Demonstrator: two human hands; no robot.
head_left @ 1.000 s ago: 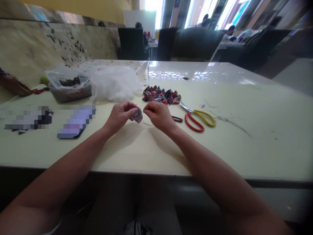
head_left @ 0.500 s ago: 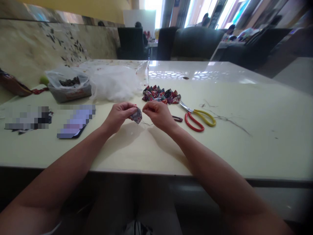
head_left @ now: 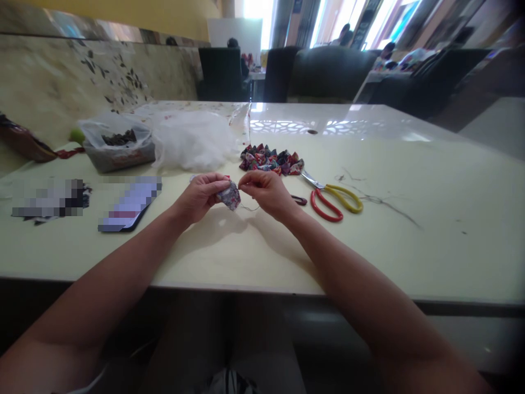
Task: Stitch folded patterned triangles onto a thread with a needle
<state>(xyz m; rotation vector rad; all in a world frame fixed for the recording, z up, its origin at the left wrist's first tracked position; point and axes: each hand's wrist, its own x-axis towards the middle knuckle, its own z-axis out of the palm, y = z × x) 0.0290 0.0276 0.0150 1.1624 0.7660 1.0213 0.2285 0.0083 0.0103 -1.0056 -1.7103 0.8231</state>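
- Pinching a small patterned fabric piece (head_left: 230, 195) in the left hand (head_left: 202, 195), fingers curled shut around it, keeping it lifted just above the table (head_left: 254, 257) so its edge faces the other hand.
- Closing the right hand (head_left: 264, 193) to a fingertip pinch right beside the fabric, apparently gripping something too fine to make out; a thin thread (head_left: 250, 207) looping down between the hands.
- Lying within easy reach past the right hand: a pile of similar folded fabric pieces (head_left: 271, 159), and red-and-yellow scissors (head_left: 330, 197) just beside it.
- Sitting further left, apart from the hands: white stuffing (head_left: 191, 139) and a bagged box (head_left: 117, 145), near enough for drawing on.
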